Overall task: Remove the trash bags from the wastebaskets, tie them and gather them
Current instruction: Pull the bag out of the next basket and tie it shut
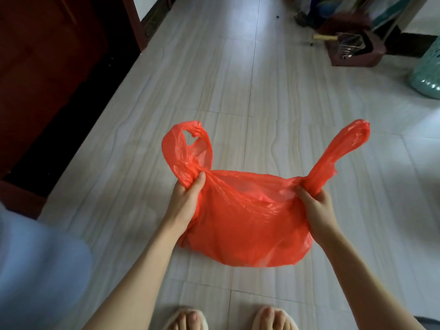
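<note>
A red plastic trash bag [245,225] hangs over the tiled floor in front of me, bulging at the bottom. My left hand [188,196] is closed around the base of the bag's left handle loop, which stands up above my fist. My right hand [316,206] grips the base of the right handle, which sticks up and to the right. The bag's mouth is stretched between both hands, and its contents are hidden.
A dark red wooden door [47,67] and its frame line the left side. At the back right stand a dark maroon box with metal items [352,48] and a teal mesh wastebasket [428,75]. My slippered feet [228,317] show at the bottom edge.
</note>
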The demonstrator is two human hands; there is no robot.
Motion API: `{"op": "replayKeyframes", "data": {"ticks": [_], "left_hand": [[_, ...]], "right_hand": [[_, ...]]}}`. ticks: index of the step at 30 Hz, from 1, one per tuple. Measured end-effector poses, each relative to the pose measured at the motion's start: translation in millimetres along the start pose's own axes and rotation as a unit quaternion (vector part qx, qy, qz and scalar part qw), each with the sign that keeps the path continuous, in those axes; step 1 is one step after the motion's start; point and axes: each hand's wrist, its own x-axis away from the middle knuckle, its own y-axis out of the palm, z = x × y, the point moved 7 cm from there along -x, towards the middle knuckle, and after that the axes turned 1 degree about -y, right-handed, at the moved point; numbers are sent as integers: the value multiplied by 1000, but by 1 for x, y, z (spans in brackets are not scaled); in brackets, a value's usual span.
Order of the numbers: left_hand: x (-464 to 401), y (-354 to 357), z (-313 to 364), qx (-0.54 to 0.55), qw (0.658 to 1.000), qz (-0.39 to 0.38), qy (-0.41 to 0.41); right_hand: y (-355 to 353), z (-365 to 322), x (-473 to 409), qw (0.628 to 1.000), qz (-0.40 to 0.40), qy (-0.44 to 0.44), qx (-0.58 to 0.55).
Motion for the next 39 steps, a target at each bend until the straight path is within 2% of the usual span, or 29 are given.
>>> {"op": "replayKeyframes", "data": {"ticks": [5, 9, 12, 15, 18, 21, 23, 25, 27, 28, 30, 32, 35, 39], "left_hand": [[-4, 7, -1, 162, 985, 32, -53], [-7, 17, 11, 224, 974, -20, -34], [-11, 4, 10, 167, 985, 41, -16], [-12, 2, -5, 59, 995, 67, -38], [-6, 10, -27, 91, 986, 10, -138], [9, 21, -33, 148, 951, -121, -242], [14, 19, -30, 144, 940, -192, -241], [17, 18, -28, 112, 943, -225, -217], [15, 17, -33, 52, 958, -200, -198], [10, 13, -35, 8, 971, -164, -174], [3, 5, -34, -87, 987, -95, -96], [3, 10, -28, -110, 988, -100, -33], [11, 23, -16, -41, 991, -122, -23], [6, 17, -19, 87, 993, -42, -68]], "right_hand": [[20, 17, 5, 998, -26, 50, 37], [21, 37, 6, 990, -41, 113, 74], [16, 43, 7, 985, 1, 168, -27], [18, 33, 7, 976, 31, 152, -150], [35, 6, 8, 969, -13, 81, -234], [42, -12, 8, 972, 19, 38, -233], [46, -14, 6, 976, 32, 24, -216], [51, -7, 4, 971, 10, 40, -235], [56, 1, 4, 958, -35, 72, -275], [58, 3, 5, 956, -57, 85, -276], [56, 8, 6, 967, -78, 77, -230], [51, 8, 6, 986, -80, 40, -142], [45, 9, 7, 996, -74, 0, -40], [41, 26, 12, 995, -41, 78, -53]]}}
